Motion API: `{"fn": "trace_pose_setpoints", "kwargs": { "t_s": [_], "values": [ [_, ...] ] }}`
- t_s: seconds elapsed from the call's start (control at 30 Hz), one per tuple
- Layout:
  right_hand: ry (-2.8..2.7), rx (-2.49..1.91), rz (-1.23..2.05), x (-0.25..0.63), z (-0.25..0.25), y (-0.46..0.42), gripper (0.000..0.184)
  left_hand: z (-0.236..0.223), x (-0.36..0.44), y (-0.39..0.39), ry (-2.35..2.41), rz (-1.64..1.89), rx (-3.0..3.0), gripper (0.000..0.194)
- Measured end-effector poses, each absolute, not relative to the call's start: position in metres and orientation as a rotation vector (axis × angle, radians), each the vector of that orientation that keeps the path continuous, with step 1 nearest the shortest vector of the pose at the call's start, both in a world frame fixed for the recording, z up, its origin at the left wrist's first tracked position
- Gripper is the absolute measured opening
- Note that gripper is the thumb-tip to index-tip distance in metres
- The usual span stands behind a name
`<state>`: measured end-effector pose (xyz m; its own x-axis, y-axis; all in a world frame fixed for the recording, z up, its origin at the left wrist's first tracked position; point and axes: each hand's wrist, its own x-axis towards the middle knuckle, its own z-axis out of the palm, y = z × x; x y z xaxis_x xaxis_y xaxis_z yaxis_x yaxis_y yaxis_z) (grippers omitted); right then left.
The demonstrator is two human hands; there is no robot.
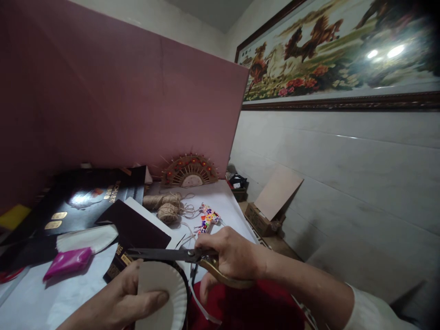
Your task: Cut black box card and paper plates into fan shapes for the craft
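Note:
My left hand [120,298] pinches a pale piece of card with a white paper plate [179,293], whose fluted rim faces right. Dark card shows along the plate's outer edge, and a narrow cut strip [206,311] curls down beside it. In my right hand [233,256] is a large pair of scissors [165,254] with brass-coloured handles. Its blades point left, across the top of the plate and close to my left fingertips. Whether the blades touch the card, I cannot tell. A dark red cloth [247,307] lies below my right hand.
Left on the white table [79,293] lie a magenta packet [68,262], black printed card [113,192] and a yellow block [14,216]. Twine balls [168,213], a flower-patterned piece [208,217] and a fan-shaped decoration [190,170] sit farther back, before a pink panel [137,101].

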<state>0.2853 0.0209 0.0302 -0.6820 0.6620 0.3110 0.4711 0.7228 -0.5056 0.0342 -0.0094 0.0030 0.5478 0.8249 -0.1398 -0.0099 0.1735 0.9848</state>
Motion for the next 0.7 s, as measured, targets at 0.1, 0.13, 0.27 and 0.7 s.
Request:
{"fn": "trace_pose_setpoints", "kwargs": {
  "t_s": [0.1, 0.13, 0.27, 0.7],
  "values": [
    [-2.393, -0.875, 0.640, 0.285, 0.029, 0.022, 0.038, 0.004, 0.033, -0.006, 0.758, 0.615, 1.326, 0.029],
    [-2.360, -0.879, 0.680, 0.284, 0.029, 0.021, 0.037, 0.005, 0.032, -0.005, 0.745, 0.604, 1.350, 0.029],
    [-2.146, -0.923, 0.898, 0.280, 0.028, 0.019, 0.042, 0.009, 0.032, -0.002, 0.807, 0.611, 1.402, 0.028],
    [-1.415, -0.914, 1.346, 0.222, -0.002, 0.023, 0.037, 0.002, 0.051, 0.011, 1.056, 1.133, 0.967, 0.037]
  ]
}}
